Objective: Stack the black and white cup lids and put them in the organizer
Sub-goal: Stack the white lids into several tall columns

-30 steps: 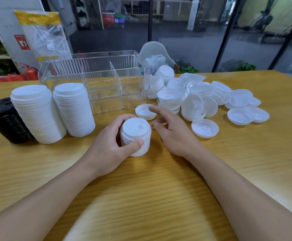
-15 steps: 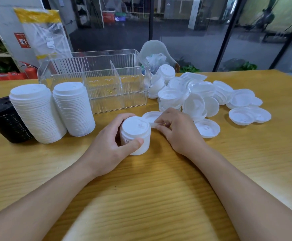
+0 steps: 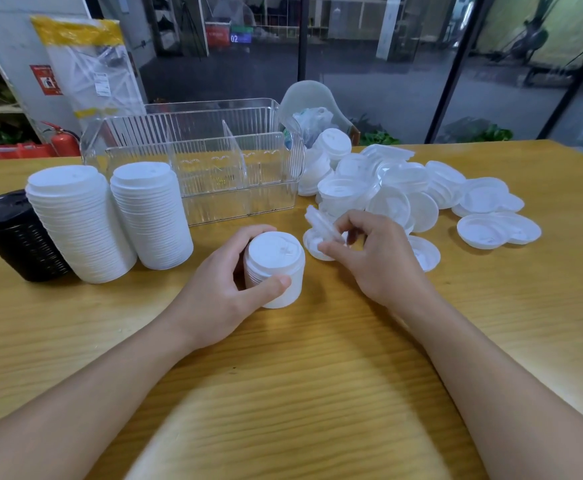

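Note:
My left hand grips a short stack of white lids standing on the wooden table. Just right of it, my right hand pinches a single white lid, tilted on edge above another loose lid on the table. Two tall white lid stacks and a black lid stack stand at the left. The clear organizer with dividers sits behind them and holds no lids. A heap of loose white lids spreads to the right.
A clear and yellow plastic bag leans behind the organizer. A chair back with a plastic bag stands past the table's far edge. Bare wooden tabletop lies between my forearms.
My right hand reached to a loose lid beside the small stack, pinched it and lifted it up on edge. My left hand kept its grip on the small stack.

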Demonstrator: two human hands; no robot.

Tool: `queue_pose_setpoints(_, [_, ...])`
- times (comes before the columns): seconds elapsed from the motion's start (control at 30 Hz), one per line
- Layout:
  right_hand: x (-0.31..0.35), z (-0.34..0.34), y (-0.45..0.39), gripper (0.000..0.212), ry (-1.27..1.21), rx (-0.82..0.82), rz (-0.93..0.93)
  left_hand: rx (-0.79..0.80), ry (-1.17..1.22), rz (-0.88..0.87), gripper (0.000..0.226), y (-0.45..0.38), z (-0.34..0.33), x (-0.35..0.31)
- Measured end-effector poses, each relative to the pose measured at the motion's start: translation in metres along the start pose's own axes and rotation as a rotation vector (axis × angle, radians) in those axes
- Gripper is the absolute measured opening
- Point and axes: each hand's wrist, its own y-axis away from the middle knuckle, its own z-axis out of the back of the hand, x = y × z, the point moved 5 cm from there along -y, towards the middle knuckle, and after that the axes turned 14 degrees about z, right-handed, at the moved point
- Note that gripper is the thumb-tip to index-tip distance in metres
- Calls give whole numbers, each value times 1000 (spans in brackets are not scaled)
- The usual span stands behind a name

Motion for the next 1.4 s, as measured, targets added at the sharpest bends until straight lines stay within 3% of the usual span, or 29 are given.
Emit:
queue_pose_setpoints(0.07, [5, 6, -2, 15, -165, -73, -17, 4, 3, 1, 64, 0, 0, 0])
queue_pose_setpoints(0.23, [6, 3, 0, 43, -583, -79, -152, 16, -2, -10, 64, 1, -1, -1])
queue_pose_setpoints(0.5, [1, -11, 2, 36, -690, 14, -217, 52, -13, -12, 68, 2, -2, -2])
queue_pose_setpoints(0.73, [5, -11, 4, 56, -575, 61, -121, 52, -10, -21, 69, 1, -2, -2])
queue_pose_setpoints(0.87, [13, 2, 3, 45, -503, -12, -65, 50, -3, 10, 80, 1, -2, 0])
queue_pose_setpoints(1.0, [28, -7, 7, 36, -478, 163, 28, 66, 13, 17, 82, 1, -4, 0])
queue_pose_setpoints(1.1, [35, -18, 12, 38, -407, 279, 59, 70, 30, 23, 83, 0, -3, 1])
queue_pose_setpoints(1.4, [36, -25, 15, 53, -231, 256, 100, 31, 6, 20, 93, -1, -3, 3])
